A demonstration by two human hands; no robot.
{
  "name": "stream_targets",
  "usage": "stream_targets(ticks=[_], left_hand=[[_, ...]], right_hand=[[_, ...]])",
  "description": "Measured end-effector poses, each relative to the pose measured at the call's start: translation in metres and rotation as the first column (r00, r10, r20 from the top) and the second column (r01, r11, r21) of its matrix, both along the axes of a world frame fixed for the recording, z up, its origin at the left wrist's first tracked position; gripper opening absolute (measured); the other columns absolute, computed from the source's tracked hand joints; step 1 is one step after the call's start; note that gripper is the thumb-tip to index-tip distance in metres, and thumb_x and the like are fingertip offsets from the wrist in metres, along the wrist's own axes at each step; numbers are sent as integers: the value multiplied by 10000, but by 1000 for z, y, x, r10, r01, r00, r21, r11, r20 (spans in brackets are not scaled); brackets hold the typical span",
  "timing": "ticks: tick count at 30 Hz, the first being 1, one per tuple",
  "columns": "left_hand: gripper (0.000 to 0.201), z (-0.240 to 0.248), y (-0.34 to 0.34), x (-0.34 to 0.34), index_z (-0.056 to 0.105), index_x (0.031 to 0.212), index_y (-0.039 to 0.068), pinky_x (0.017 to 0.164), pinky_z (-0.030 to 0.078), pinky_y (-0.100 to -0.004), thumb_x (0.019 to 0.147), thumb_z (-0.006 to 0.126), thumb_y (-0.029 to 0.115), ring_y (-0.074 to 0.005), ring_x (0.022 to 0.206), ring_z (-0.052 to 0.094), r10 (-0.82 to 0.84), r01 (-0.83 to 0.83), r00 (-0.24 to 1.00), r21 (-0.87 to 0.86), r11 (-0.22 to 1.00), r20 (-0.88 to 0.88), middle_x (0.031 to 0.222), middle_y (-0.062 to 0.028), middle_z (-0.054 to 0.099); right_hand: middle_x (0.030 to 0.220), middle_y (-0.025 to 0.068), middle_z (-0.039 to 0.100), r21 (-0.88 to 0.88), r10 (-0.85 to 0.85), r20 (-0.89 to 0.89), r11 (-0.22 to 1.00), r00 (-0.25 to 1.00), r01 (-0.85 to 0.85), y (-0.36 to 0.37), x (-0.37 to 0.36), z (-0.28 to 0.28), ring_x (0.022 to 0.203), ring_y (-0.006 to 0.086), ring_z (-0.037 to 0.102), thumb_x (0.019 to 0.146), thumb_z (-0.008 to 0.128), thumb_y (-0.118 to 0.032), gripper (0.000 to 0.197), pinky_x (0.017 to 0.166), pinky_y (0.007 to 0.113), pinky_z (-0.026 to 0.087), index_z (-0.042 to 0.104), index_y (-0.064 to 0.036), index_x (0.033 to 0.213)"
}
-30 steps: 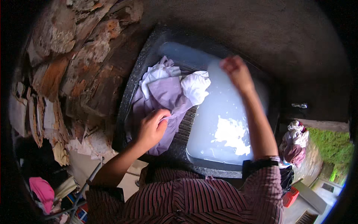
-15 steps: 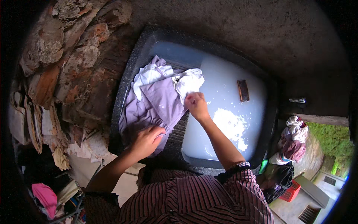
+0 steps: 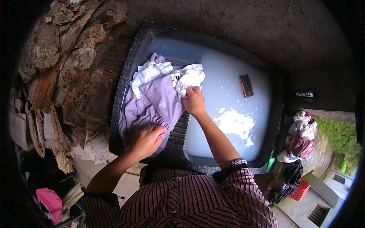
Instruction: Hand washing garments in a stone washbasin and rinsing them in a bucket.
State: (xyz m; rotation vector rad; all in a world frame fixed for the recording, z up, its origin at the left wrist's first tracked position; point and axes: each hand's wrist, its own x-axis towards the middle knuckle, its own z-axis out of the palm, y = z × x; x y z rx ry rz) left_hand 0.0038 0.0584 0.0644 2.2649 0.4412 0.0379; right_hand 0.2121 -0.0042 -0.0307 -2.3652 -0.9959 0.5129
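Observation:
A lilac garment (image 3: 154, 97) with white cloth parts (image 3: 190, 80) and a small label lies bunched on the ribbed washboard (image 3: 178, 135) of a dark speckled laundry sink (image 3: 131, 60). My left hand (image 3: 150, 140) is closed on the garment's near edge, its thumb lying over the gathered cloth. My right hand (image 3: 194, 102), closed in a fist, grips the garment's right edge where the white cloth meets the lilac. Cloudy water (image 3: 224, 72) fills the basin beside the washboard. A brown scrubbing brush (image 3: 246, 86) floats there, away from both hands.
Rough split wood (image 3: 72, 72) is stacked to the left. Behind the sink rises a dark wall (image 3: 243, 26) with a metal tap (image 3: 304, 94) at right. A pile of wet clothes (image 3: 300, 136), a black plastic bag (image 3: 289, 180) and a red basket (image 3: 300, 190) are at the right.
My right hand has come down onto the garment's edge and moved slightly left. My left hand keeps its hold in nearly the same place. The whole view has shifted a little.

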Motion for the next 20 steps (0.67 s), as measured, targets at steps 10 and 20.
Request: stream_targets(ticks=[10, 20], left_hand=[[325, 57, 24, 7, 504, 1050, 15, 713, 463, -317, 731, 564, 16, -257, 822, 596, 161, -217, 954, 213, 953, 252, 890, -155, 591], [246, 82, 104, 45, 554, 1001, 38, 835, 383, -242, 755, 541, 46, -130, 938, 522, 499, -456, 779, -203, 867, 381, 971, -110, 579]], right_hand=[[793, 71, 594, 504, 176, -799, 717, 575, 481, -42, 89, 185, 686, 154, 576, 750, 614, -97, 211, 622, 266, 450, 534, -32, 934], [805, 122, 590, 528, 34, -383, 828, 923, 189, 48, 125, 209, 613, 184, 539, 728, 673, -217, 399, 552, 291, 449, 510, -15, 1032]])
